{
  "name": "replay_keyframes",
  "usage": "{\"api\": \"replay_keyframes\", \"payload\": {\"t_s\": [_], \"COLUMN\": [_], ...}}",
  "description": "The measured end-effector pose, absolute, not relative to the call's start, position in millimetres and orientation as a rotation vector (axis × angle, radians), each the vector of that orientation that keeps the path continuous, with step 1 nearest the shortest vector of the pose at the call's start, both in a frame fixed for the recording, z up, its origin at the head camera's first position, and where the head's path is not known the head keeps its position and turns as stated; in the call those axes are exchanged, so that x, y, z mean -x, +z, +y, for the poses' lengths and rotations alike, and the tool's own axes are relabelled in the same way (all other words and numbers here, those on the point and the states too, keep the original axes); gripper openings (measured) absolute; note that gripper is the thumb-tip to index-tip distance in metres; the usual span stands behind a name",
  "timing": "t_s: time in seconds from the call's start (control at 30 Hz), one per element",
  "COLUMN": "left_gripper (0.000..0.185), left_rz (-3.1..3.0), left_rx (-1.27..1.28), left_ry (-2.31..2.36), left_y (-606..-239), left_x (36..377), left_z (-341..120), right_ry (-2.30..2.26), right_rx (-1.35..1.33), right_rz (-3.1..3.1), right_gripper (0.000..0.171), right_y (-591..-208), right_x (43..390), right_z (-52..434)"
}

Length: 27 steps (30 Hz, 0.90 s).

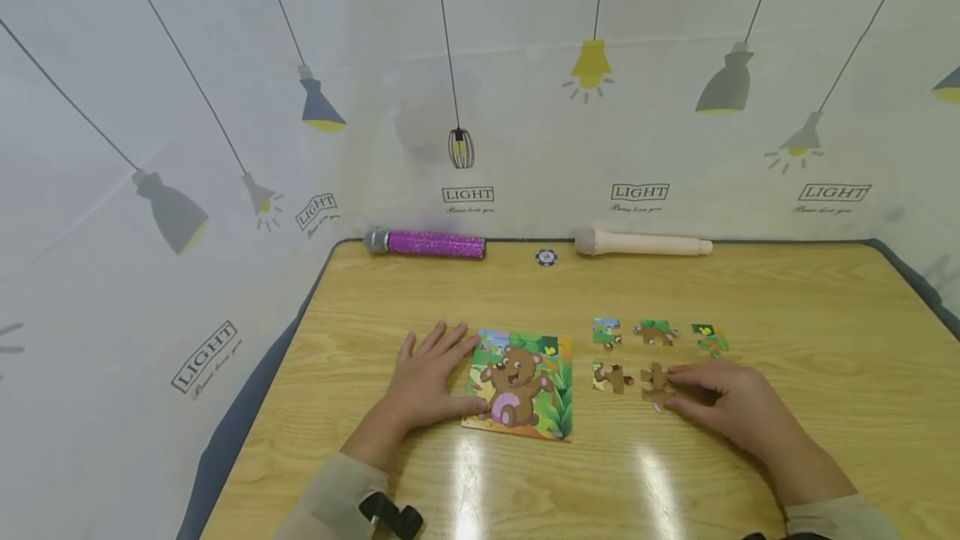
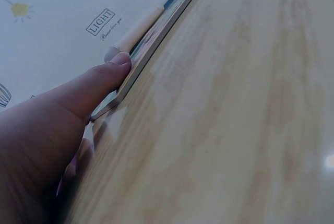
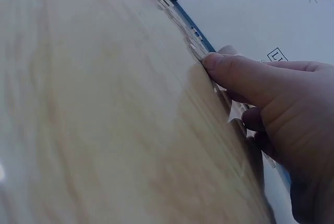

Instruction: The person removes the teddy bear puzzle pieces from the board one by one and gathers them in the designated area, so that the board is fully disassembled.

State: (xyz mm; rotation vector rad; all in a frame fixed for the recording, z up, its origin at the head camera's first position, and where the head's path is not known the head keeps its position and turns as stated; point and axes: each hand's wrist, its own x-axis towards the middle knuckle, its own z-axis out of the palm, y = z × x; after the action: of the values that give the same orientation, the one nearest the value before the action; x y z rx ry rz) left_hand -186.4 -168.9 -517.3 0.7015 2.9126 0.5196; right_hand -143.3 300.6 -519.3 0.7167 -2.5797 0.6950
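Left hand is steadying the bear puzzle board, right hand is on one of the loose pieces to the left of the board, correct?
Not quite: the head view shows the loose pieces lying to the right of the bear puzzle board, not the left. The left hand does rest against the board's edge, and the right hand touches one piece.

table: light wooden top (image 1: 787, 290)
back edge: glittery purple microphone (image 1: 426, 242), small round token (image 1: 546, 257), beige microphone (image 1: 642, 243)
middle: bear puzzle board (image 1: 520, 384), five loose puzzle pieces (image 1: 654, 332)

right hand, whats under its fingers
A brown puzzle piece lies on the table under the right hand's fingertips. Only its left part shows; the rest is covered, so the grip on it is unclear.
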Motion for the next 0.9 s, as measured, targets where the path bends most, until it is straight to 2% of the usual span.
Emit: {"api": "replay_keyframes", "payload": {"t_s": [0.6, 0.9], "left_gripper": [0.108, 0.107], "left_rz": [2.910, 2.922], "left_rx": [-0.702, -0.721], "left_ry": [0.523, 0.523], "left_y": [-515.8, -515.3], "left_x": [186.4, 185.3], "left_z": [-168.7, -168.0], "right_ry": [0.801, 0.996], "right_rx": [-0.676, -0.564], "right_rz": [-2.542, -2.474], "right_gripper": [0.038, 0.026], "right_y": [-522.0, -523.5], "right_x": [143.9, 143.3], "right_z": [298.5, 292.6]}}
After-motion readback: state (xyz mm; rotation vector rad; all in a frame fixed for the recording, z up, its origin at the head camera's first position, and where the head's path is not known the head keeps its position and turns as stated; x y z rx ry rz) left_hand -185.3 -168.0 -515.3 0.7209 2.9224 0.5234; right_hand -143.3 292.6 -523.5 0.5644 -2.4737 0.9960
